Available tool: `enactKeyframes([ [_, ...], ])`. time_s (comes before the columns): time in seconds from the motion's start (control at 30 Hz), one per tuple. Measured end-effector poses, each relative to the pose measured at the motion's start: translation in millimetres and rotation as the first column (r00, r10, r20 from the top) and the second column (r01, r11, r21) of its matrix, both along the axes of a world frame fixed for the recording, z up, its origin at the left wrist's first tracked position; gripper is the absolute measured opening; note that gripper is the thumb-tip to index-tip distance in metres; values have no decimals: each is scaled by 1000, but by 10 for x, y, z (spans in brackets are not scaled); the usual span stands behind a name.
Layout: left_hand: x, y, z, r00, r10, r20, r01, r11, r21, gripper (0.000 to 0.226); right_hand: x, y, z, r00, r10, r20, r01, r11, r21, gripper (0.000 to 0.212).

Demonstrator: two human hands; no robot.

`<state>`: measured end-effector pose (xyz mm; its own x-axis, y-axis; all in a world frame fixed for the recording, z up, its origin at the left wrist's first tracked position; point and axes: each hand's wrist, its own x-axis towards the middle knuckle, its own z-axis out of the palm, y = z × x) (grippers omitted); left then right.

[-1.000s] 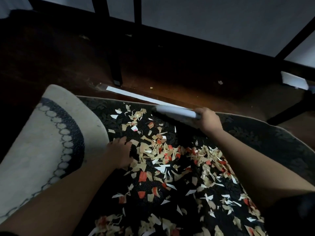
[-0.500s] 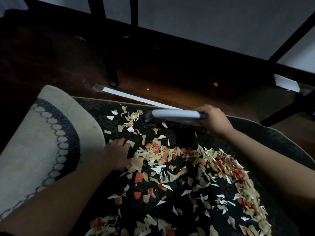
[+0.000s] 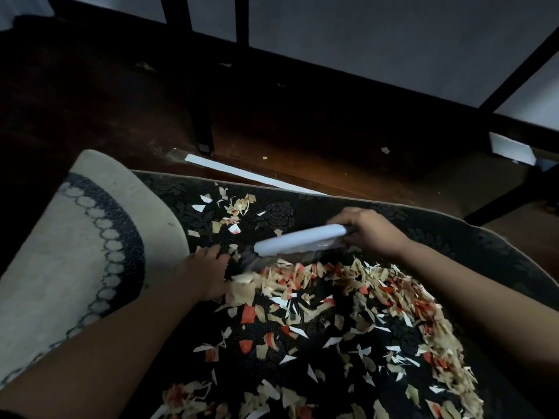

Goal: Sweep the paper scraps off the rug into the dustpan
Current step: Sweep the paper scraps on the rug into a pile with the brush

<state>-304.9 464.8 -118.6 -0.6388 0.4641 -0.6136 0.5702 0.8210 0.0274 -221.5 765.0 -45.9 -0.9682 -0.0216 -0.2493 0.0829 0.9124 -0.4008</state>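
Early: cream, white and red paper scraps [image 3: 317, 297] still litter dark patterned rug [image 3: 453, 240]; no dustpan visible. Right hand [image 3: 367, 229] grips white hand brush [image 3: 299, 244] above scraps; left hand [image 3: 208, 275] rests on rug, fingers hidden.

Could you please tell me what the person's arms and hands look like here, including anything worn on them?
Both forearms are bare from wrist to frame edge: no sleeve shows. The left hand and right hand carry no glove, ring, watch or bracelet that I can see, though the dim light could hide small items. Near the lower right edge, something dark beside the right arm may be clothing; it is too dark to tell.
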Motion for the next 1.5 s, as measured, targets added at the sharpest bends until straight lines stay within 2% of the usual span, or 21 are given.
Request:
enactKeyframes([
  [0.1,-8,-10,2,1000,-5,-10,5,1000,1,72,0,68,100,993,-64,-101,62,998,-16,36],
  [0.23,-17,-20,-3,1000,-13,-21,13,1000,3,68,-163,98,42,944,-241,-224,251,968,16,34],
  [0.37,-22,-29,-12,1000,-8,-16,8,1000,-3,69,-314,-7,-191,917,-360,-171,380,919,108,31],
  [0.43,-29,-38,-27,1000,-11,-19,11,1000,-3,68,-307,-105,-275,931,-340,-132,352,933,77,32],
  [0.57,-35,-61,-42,1000,-6,-10,6,1000,-10,67,-152,-203,-295,995,-96,-22,97,994,53,35],
  [0.77,-33,-69,-39,1000,2,-18,-1,1000,8,67,2,-10,18,1000,21,10,-21,1000,5,37],
  [0.83,-35,-66,-38,1000,6,-23,-5,1000,17,66,-16,-9,71,997,-26,-70,28,999,16,38],
  [0.97,-33,-76,-49,999,18,-31,-17,999,36,63,-218,-66,-8,945,-243,-217,261,963,59,38],
  [1.07,-30,-109,-79,999,8,-41,-6,999,46,60,-352,-144,-152,907,-370,-202,399,907,132,35],
  [1.13,-37,-137,-101,999,0,-47,2,999,42,60,-394,-214,-234,898,-413,-151,432,892,134,34],
  [1.33,-52,-144,-120,999,-1,-32,2,1000,15,62,-288,-298,-180,991,-130,37,127,990,68,37],
  [1.5,-37,-124,-91,999,-2,-38,4,999,47,60,-145,-107,51,999,3,49,-2,1000,-23,37],
])
